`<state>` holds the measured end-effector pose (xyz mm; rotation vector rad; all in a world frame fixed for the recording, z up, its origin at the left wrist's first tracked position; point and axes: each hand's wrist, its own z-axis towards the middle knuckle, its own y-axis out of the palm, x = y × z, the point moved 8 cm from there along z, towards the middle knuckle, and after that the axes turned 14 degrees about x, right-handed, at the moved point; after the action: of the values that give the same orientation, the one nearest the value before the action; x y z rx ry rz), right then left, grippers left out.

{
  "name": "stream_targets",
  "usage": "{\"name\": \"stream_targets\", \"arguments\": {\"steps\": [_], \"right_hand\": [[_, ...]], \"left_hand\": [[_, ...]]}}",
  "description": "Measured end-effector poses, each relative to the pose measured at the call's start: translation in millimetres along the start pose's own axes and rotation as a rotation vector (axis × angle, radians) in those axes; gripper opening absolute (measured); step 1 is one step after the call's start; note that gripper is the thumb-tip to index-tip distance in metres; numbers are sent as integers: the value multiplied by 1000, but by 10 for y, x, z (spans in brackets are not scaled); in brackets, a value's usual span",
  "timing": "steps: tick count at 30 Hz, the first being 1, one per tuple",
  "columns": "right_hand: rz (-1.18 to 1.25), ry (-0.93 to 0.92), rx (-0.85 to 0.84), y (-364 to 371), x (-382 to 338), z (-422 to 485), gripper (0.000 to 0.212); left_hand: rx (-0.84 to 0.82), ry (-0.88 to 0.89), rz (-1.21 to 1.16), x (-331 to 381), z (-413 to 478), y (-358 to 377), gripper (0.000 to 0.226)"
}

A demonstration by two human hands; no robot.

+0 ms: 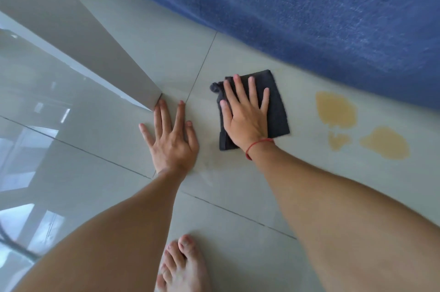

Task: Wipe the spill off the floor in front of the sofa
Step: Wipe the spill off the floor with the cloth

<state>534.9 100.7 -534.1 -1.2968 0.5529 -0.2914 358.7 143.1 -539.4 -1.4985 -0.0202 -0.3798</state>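
Five fingers [252, 91] flat atop cloth [276, 110]

cloth [276, 110] on floor [166, 53], spill [337, 108] right; sofa [285, 6] behind

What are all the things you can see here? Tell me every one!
spill: three yellowish puddles, on the floor to the right of the cloth, close to the sofa
cloth: one, dark grey, folded flat on the floor under the right hand
sofa: one, blue fabric, across the top
floor: pale grey glossy tiles with dark joints
table leg: one, grey, slanting down from the upper left to the floor
left hand: one, flat on the bare floor, fingertips by the table leg
right hand: one, flat on the cloth, red string on the wrist
foot: one, bare, bottom centre
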Motion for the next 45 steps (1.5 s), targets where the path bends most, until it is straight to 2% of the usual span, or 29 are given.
{"name": "stream_targets", "arguments": {"steps": [3,7,12,16,19,22,27,30,32,36,39,45], "right_hand": [[54,-171,-52,-47,-168,-445,49],[53,-268,-94,-138,203,-725,49],[-24,4,-67,-229,719,-537,52],[-27,265,2,-131,623,-224,51],[-21,357,15,-14,468,5,52],[1,275,26,30,238,94,52],[39,-24,24,-38,-244,-403,48],[91,-172,-17,-63,-171,-588,47],[91,-198,-1,-112,64,-579,47],[13,70,22,-187,639,-357,50],[-18,213,21,-145,713,-136,50],[-31,289,1,-26,516,214,51]], "left_hand": [[-13,-7,6,-16,-12,5,54],[-26,-9,-4,-1,-17,2,54],[-29,-16,2,-8,-18,2,55],[-27,-10,1,-2,-2,11,54],[-25,-8,-4,0,-7,9,54],[-23,-2,2,8,2,13,54],[-20,-5,3,4,10,-15,54],[-24,-5,6,-3,6,-18,54],[-35,-6,-2,-2,2,-11,54],[-41,-19,3,-8,0,4,55],[-44,-15,6,2,-2,2,55],[-43,-10,2,-6,-2,12,55]]}}
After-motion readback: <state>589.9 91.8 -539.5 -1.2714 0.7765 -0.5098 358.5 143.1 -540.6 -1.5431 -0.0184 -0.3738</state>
